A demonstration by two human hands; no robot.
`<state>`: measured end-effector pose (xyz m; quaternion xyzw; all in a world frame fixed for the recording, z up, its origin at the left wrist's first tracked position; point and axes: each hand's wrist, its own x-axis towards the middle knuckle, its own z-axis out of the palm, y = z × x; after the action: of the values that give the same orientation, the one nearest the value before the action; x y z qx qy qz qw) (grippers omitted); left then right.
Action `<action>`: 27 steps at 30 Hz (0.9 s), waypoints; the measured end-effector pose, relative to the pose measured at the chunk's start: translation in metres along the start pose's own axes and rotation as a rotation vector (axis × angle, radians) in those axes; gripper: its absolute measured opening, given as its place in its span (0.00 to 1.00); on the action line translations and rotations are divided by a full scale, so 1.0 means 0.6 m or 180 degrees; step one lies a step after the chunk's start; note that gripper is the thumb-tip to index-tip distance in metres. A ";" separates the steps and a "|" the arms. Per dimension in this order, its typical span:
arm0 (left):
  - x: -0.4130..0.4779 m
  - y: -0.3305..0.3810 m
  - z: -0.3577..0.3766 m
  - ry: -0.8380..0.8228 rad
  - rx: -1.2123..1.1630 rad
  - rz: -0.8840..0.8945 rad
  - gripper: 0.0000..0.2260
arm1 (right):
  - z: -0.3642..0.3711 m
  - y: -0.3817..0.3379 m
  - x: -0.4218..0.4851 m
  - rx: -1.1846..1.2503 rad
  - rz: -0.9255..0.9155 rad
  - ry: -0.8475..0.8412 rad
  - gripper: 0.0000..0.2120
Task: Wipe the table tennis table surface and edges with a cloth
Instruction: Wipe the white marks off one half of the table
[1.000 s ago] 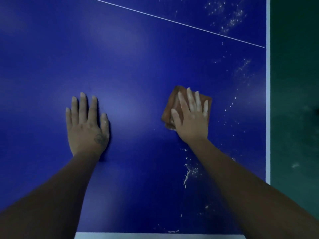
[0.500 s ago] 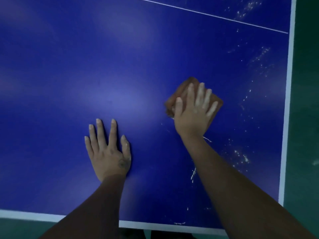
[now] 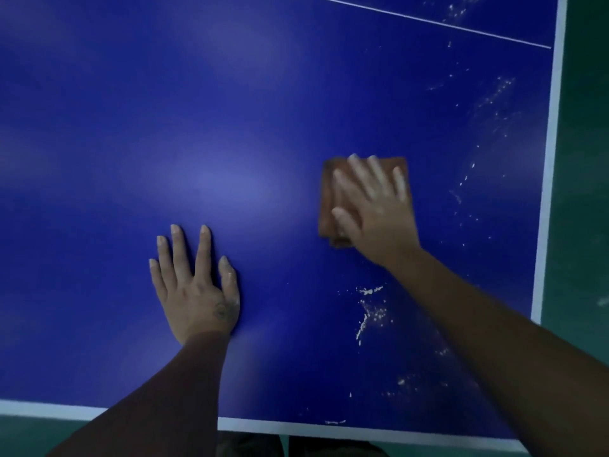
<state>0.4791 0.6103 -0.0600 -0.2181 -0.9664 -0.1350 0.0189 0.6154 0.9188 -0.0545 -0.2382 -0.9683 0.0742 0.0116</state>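
Pressing down on the folded cloth (image 3: 329,196), our right hand (image 3: 372,209) lies palm down with its fingers straight and fanned apart and its thumb out to the left. It grips nothing and only bears on the fabric. The hand looks blurred. Its forearm runs in from the lower right corner, and the wrist is just past the cloth's near edge.

Our left hand (image 3: 196,285) is flat on the bare blue table (image 3: 164,110), well apart from the cloth. Its fingers are straight and slightly spread, its thumb is alongside, and it holds nothing. There is a small dark mark near the base of the thumb. The forearm comes straight up from the bottom edge.

We count two hands, one cloth and one table. The cloth is orange-brown and sits right of centre, nearer the right side than the near edge. We see two pale border bands, one along the near edge (image 3: 280,426) and one along the right edge (image 3: 549,159). One thin white line (image 3: 428,19) crosses the top. White specks (image 3: 369,311) lie in at least three scatters: below the right wrist, along the right side and beyond the thin line. Green floor (image 3: 583,192) shows past the right edge.
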 end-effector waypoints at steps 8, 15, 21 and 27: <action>-0.002 -0.005 0.003 0.0037 0.0035 0.0017 0.26 | 0.009 -0.026 -0.121 0.0011 0.2063 0.0335 0.31; -0.003 -0.006 0.005 0.0089 0.0032 0.0035 0.26 | 0.032 -0.164 -0.157 0.0076 0.1119 -0.0017 0.32; -0.003 -0.007 0.005 -0.0003 0.0034 -0.0008 0.26 | 0.024 -0.097 -0.230 0.0155 0.0080 -0.0238 0.31; -0.004 -0.001 -0.003 -0.0054 -0.0034 -0.0021 0.26 | 0.007 -0.033 -0.240 -0.0121 0.1325 -0.0010 0.31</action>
<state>0.4812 0.6083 -0.0588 -0.2162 -0.9665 -0.1384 0.0091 0.7339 0.8343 -0.0540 -0.4332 -0.8994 0.0572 -0.0100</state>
